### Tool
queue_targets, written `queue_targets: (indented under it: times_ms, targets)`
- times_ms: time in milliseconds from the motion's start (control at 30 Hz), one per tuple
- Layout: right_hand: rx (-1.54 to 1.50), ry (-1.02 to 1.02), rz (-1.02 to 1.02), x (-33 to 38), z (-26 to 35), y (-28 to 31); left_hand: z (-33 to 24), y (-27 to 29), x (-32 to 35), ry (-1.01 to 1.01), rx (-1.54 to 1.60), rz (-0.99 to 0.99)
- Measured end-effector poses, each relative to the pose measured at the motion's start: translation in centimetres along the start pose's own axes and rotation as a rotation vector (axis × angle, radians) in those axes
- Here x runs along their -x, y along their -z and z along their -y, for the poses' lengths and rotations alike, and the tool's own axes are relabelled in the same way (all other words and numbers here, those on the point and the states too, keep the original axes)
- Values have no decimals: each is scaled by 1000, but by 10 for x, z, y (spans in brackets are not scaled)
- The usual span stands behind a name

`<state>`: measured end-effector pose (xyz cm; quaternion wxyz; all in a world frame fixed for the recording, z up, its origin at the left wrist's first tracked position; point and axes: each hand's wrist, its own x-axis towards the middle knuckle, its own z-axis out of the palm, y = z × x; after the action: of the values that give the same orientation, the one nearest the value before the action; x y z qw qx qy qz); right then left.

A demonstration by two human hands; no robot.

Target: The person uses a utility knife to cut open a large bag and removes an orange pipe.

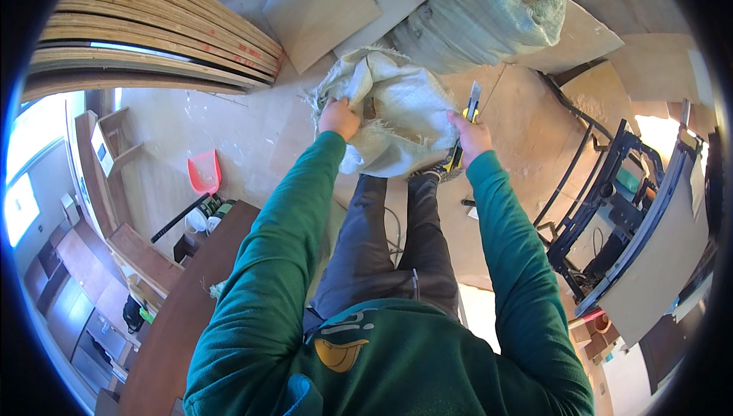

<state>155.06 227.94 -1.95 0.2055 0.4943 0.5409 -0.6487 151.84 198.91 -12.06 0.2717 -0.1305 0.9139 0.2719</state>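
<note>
My left hand (339,119) is clamped on the floppy woven sack (397,122) rim, right hand (471,135) closed around a utility knife (467,122), so I'd say grab bunched fabric near the opening.

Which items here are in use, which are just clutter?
In use:
- woven sack, gripped at its rim by left hand
- utility knife, held in right hand against the sack

Lying about:
- second full sack
- stacked boards
- red dustpan
- black metal frame

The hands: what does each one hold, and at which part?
The left hand grips the woven sack at its open rim. The right hand holds a utility knife by its handle, also touching the sack.
</note>
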Motion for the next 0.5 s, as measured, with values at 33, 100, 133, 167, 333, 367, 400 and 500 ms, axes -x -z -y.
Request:
queue_targets:
  times_ms: [33, 100, 133, 167, 333, 367, 400, 500]
  targets:
    - [16, 22, -18, -3, 0, -1, 22, 1, -5, 100, 171, 105]
    - [44, 64, -58, -17, -7, 2, 48, 6, -4, 315, 763, 228]
    - [69, 54, -106, -30, -16, 16, 41, 8, 1, 386, 1049, 225]
    - [94, 45, -153, -41, -26, 30, 36, 12, 12, 461, 1333, 218]
    - [494, 310, -252, -43, -31, 32, 58, 34, 58, 603, 1776, -2]
    - [605, 508, -375, -45, -35, 32, 59, 32, 60, 558, 1797, -9]
    - [668, 713, -457, -26, -26, 16, 63, 34, 67, 519, 1813, -45]
    - [552, 733, -309, 34, 0, -18, 66, 33, 76, 513, 1839, -102]
